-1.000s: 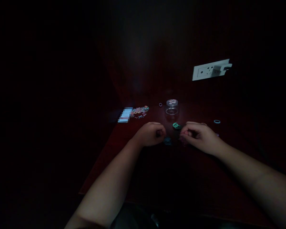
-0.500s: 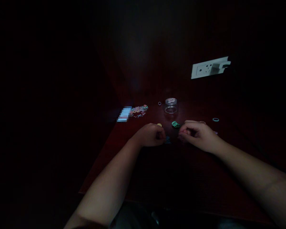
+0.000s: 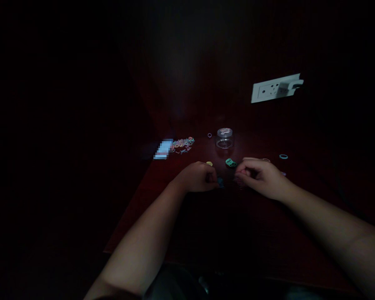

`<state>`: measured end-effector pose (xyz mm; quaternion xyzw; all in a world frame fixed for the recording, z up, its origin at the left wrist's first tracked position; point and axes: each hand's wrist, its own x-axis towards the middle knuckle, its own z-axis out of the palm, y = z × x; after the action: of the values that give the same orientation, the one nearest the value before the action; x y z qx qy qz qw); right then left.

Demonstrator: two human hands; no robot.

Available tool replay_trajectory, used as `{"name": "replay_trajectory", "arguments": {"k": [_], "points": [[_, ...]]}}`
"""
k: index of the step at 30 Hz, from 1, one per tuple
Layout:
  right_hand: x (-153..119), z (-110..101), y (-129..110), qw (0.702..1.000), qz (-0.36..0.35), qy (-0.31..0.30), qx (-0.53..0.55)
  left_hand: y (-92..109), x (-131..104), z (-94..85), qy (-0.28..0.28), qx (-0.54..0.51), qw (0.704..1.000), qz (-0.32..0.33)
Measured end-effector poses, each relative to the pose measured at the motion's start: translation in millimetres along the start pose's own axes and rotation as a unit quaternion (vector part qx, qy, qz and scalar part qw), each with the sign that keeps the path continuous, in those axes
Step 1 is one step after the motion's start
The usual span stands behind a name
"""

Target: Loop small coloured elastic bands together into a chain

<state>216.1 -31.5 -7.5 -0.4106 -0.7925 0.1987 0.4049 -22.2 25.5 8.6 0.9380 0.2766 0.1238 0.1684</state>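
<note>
Reaching lower over the blue loops (image 3: 221, 182) than half a second ago, the left hand (image 3: 198, 177) now hides more of them, on the near side of the clear jar (image 3: 225, 140); the work in hand seems to centre there. Its fingers curl inward, but I cannot tell whether they pinch a loop. The right hand (image 3: 264, 177), nearer than the jar and to its right, has barely moved; its thumb and fingers curl together by dim pinkish loops (image 3: 240, 182), and any grip is likewise unclear. Just in front of the jar lie green loops (image 3: 230, 163); left of those, a yellow loop (image 3: 209, 163) shows beyond the left knuckles. Farther out, a mixed pile (image 3: 183, 143) sits left of the jar and a teal loop (image 3: 283, 156) to its right.
</note>
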Motion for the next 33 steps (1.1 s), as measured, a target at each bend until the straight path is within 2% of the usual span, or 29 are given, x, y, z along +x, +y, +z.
{"name": "replay_trajectory", "arguments": {"k": [7, 13, 15, 25, 33], "points": [[-0.1, -0.4, -0.6, 1.0, -0.002, -0.004, -0.003, -2.2, -0.1, 1.2, -0.005, 0.009, 1.0, -0.003], [-0.5, -0.6, -0.4, 1.0, -0.003, 0.0, -0.01, -1.5, -0.9, 2.1, 0.057, 0.028, 0.998, 0.023], [-0.2, -0.3, -0.4, 1.0, -0.002, -0.001, -0.012, -1.8, -1.0, 3.1, 0.062, 0.039, 0.997, 0.026], [0.5, 0.1, -2.5, 1.0, 0.003, -0.006, -0.009, 3.9, -0.8, 1.2, -0.003, 0.029, 0.999, 0.027], [1.1, -0.1, -1.5, 1.0, 0.002, -0.007, -0.005, 6.1, 0.0, 1.1, -0.019, 0.028, 0.998, 0.047]]}}
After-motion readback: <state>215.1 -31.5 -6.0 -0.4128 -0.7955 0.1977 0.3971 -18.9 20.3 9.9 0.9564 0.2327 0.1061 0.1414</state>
